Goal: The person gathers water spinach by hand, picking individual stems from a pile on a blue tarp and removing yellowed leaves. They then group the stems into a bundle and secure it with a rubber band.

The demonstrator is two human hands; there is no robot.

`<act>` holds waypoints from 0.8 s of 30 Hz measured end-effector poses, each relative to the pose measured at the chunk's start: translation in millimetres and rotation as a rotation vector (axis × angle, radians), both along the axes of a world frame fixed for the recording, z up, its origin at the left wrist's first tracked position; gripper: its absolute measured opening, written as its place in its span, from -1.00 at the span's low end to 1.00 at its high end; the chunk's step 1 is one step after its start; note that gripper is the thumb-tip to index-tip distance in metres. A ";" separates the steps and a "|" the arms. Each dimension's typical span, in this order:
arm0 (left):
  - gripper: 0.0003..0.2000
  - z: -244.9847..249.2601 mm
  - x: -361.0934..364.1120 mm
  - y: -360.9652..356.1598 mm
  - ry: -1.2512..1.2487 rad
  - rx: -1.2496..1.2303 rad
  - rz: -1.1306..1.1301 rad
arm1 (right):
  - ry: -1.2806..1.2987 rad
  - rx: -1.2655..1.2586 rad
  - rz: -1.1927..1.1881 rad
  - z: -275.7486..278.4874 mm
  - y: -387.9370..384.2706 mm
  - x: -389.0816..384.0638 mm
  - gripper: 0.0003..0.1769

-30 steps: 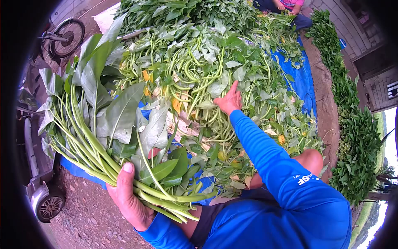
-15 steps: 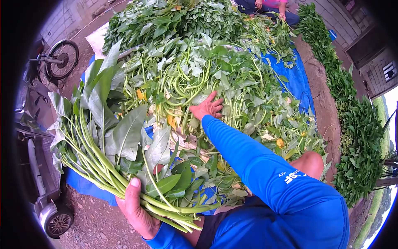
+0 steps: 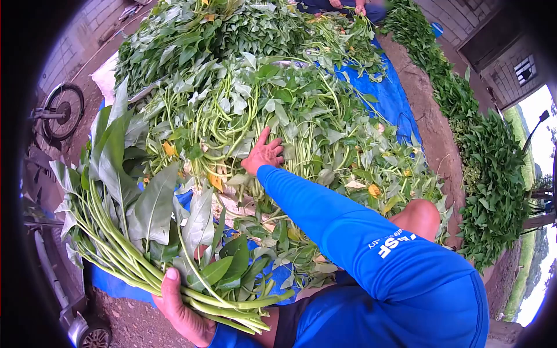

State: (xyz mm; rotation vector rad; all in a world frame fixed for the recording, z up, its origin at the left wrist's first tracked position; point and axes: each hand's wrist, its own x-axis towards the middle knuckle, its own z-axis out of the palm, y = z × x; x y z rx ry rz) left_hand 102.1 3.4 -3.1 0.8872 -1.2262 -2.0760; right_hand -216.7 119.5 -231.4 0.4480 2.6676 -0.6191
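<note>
A bunch of water spinach [image 3: 133, 243], with long pale-green stems and broad leaves, lies in the grip of my left hand [image 3: 183, 310] at the lower left. My thumb presses over the stems, whose cut ends point right toward my lap. My right hand [image 3: 264, 155] reaches out over the loose pile of water spinach [image 3: 301, 127]. Its fingers are apart and rest on the stems, closed on nothing that I can see. Some yellow leaves [image 3: 215, 181] are mixed into the pile beside that hand.
A blue tarp [image 3: 383, 95] lies under the greens. Behind rises a taller heap of greens [image 3: 191, 46]. Another person's hands [image 3: 351, 6] hold stems at the top. A long row of leafy greens [image 3: 476, 156] runs along the right. A wheel [image 3: 62, 113] stands at the left.
The view has shifted, so most things sit farther left. My right hand still lies over the pile, fingers a little differently bent. My left hand keeps its bunch.
</note>
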 end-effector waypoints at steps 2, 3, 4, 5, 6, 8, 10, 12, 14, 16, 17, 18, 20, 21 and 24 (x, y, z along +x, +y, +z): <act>-0.47 -0.4 0.6 0.5 -0.003 -0.014 0.015 | 0.011 -0.015 0.029 7.3 19.6 0.5 0.63; -0.47 1.3 -1.9 3.0 0.000 -0.023 0.024 | 0.013 -0.038 -0.020 10.3 26.3 0.0 0.62; -0.46 2.5 -2.6 3.4 0.007 -0.036 0.038 | -0.015 -0.071 -0.073 14.9 28.8 1.7 0.63; -0.46 2.5 -2.5 2.6 -0.002 -0.034 0.047 | -0.039 -0.104 -0.127 20.0 27.1 0.8 0.64; -0.45 2.6 -1.9 2.9 -0.011 -0.030 0.048 | -0.057 -0.084 -0.147 17.1 19.4 1.0 0.60; -0.43 0.3 0.1 0.1 -0.011 -0.025 0.027 | -0.041 0.009 -0.168 14.0 4.2 5.5 0.62; -0.43 3.2 -1.4 1.9 0.033 -0.035 -0.005 | -0.001 0.064 -0.161 12.0 -5.6 2.3 0.67; -0.42 7.9 1.5 1.7 0.053 -0.048 -0.016 | -0.031 0.036 -0.081 10.6 6.0 -0.5 0.59; -0.41 9.9 2.9 4.3 0.065 -0.040 -0.009 | -0.042 -0.035 -0.025 17.2 28.0 -7.2 0.49; -0.40 8.1 4.1 5.6 0.055 -0.036 0.010 | -0.008 -0.056 -0.003 14.9 57.7 -14.6 0.50; -0.41 8.5 2.9 8.3 0.066 -0.039 0.005 | 0.009 -0.083 0.002 15.5 76.8 -18.6 0.51; -0.41 11.2 0.5 11.0 0.075 -0.041 0.002 | -0.035 -0.176 -0.009 21.0 96.8 -24.9 0.53; -0.42 12.4 -0.8 19.1 0.074 -0.039 0.009 | -0.031 -0.366 -0.044 17.4 132.6 -30.9 0.56; -0.42 9.5 1.0 20.7 0.049 -0.046 0.025 | 0.072 -0.444 -0.053 -20.3 148.1 -41.8 0.57; -0.46 13.0 -1.8 30.3 0.062 -0.033 0.062 | 0.058 -0.547 -0.065 -3.7 165.0 -40.8 0.53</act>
